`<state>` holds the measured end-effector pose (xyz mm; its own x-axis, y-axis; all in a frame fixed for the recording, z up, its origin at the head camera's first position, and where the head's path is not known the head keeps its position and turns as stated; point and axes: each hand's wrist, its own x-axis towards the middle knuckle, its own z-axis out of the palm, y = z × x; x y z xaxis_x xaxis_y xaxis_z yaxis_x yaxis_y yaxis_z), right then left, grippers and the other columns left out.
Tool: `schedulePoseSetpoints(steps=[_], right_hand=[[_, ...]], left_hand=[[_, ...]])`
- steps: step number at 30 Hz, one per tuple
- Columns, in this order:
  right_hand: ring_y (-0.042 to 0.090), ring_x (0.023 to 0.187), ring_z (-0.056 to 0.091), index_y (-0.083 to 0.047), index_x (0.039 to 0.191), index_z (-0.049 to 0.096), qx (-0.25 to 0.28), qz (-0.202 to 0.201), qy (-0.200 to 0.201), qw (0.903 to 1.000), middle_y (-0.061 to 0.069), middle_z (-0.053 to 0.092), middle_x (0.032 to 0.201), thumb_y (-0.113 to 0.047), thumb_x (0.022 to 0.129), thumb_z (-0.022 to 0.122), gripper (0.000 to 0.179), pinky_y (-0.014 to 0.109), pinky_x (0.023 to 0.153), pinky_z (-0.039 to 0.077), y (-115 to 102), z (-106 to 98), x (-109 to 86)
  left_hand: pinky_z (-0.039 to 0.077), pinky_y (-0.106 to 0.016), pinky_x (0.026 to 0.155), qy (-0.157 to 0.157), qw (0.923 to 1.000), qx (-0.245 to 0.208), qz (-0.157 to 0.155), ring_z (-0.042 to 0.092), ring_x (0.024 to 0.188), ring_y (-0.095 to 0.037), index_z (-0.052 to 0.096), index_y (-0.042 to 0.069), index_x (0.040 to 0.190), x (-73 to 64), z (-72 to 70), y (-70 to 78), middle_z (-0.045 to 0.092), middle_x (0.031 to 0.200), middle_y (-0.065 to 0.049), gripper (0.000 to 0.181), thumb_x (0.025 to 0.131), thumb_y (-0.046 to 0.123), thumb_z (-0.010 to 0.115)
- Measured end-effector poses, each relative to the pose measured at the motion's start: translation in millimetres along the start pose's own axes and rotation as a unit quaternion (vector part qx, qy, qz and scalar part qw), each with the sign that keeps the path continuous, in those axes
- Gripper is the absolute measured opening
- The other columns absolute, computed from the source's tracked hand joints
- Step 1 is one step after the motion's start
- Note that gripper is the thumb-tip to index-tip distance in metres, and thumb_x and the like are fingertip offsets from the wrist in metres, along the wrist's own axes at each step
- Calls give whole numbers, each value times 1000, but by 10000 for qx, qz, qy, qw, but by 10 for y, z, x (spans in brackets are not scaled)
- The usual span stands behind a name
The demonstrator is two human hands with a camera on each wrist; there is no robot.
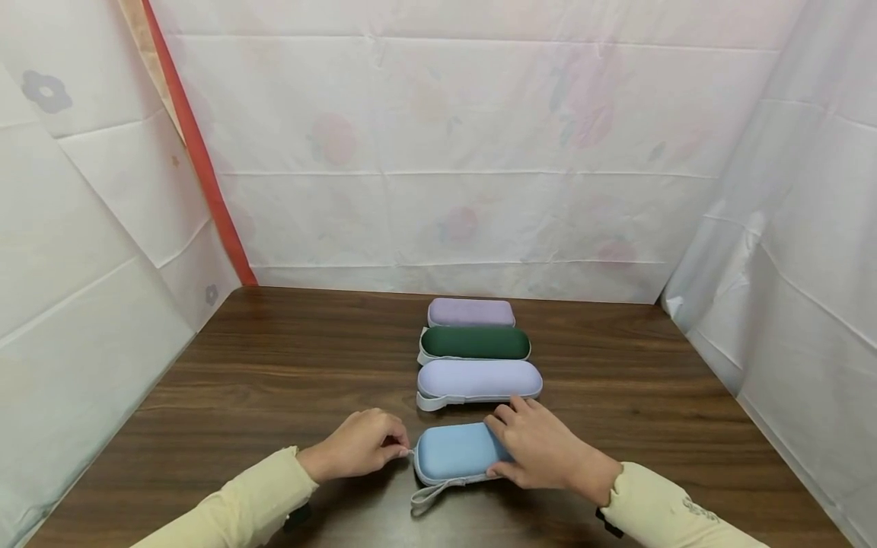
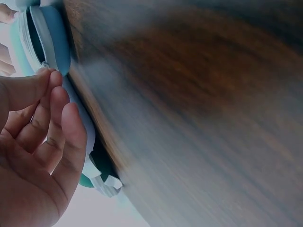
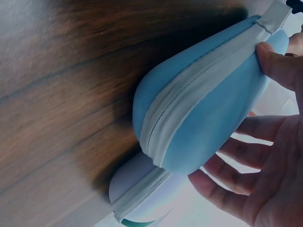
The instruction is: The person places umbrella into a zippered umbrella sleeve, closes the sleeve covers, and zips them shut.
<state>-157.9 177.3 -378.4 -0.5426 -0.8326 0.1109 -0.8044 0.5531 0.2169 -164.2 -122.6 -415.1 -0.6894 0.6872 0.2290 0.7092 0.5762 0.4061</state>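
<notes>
A light blue zippered case [image 1: 452,449] lies nearest me on the table, its grey wrist loop [image 1: 426,499] pointing toward me. My left hand [image 1: 361,444] is at the case's left end, thumb and forefinger pinching the zipper pull [image 2: 44,65]. In the left wrist view a dark gap shows between the zip's two edges at that end. Over the right end, my right hand [image 1: 537,447] grips the case, thumb on the near side and fingers across the far side. Along the end seen in the right wrist view, the zip [image 3: 182,90] looks closed.
Behind the blue case lie a lavender case [image 1: 479,378], a dark green case [image 1: 476,342] and a mauve case [image 1: 471,312], in a row running away from me. The wooden table [image 1: 294,365] ends at white cloth [image 1: 445,152] hung at the back and sides.
</notes>
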Motion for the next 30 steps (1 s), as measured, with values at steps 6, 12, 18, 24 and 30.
schedulePoseSetpoints(steps=[6, 12, 18, 24, 30], right_hand=[[19, 76, 47, -5, 109, 65, 10, 238, -2, 9997, 5, 61, 94, -54, 84, 66, 55, 34, 66, 43, -42, -1, -3], [21, 80, 49, -4, 111, 65, 12, 457, -63, 9989, 7, 62, 96, -54, 84, 65, 57, 34, 65, 43, -89, 9, -10], [21, 78, 49, -4, 111, 65, 6, 530, -127, 9985, 7, 62, 94, -54, 84, 65, 57, 35, 65, 43, -112, 6, -11], [21, 79, 49, -5, 110, 65, 55, 583, -220, 9980, 6, 61, 93, -54, 84, 65, 56, 35, 66, 43, -137, 14, -19], [21, 78, 48, -6, 109, 65, -16, 540, -133, 9985, 5, 61, 92, -55, 84, 64, 55, 34, 66, 42, -123, 18, -14]], left_hand=[[46, -27, 61, 29, 10000, -12, -5, 52, 70, 3, 70, 20, 74, 12, -1, 14, 59, 75, 20, 12, 82, 12, 73], [47, -28, 62, -6, 10000, -74, -45, 53, 71, 2, 70, 19, 74, 12, 22, 13, 60, 76, 20, 12, 82, 11, 73], [47, -27, 62, 1, 9998, -145, -96, 53, 70, 2, 70, 19, 74, 1, 32, 20, 59, 75, 20, 12, 83, 10, 73], [46, -26, 62, 12, 9997, -223, -130, 52, 70, 2, 70, 18, 74, -16, 39, 37, 58, 74, 20, 12, 83, 10, 72], [47, -25, 61, 23, 9995, -281, -162, 52, 69, 4, 71, 17, 74, -2, 32, 33, 60, 74, 19, 12, 83, 9, 72]])
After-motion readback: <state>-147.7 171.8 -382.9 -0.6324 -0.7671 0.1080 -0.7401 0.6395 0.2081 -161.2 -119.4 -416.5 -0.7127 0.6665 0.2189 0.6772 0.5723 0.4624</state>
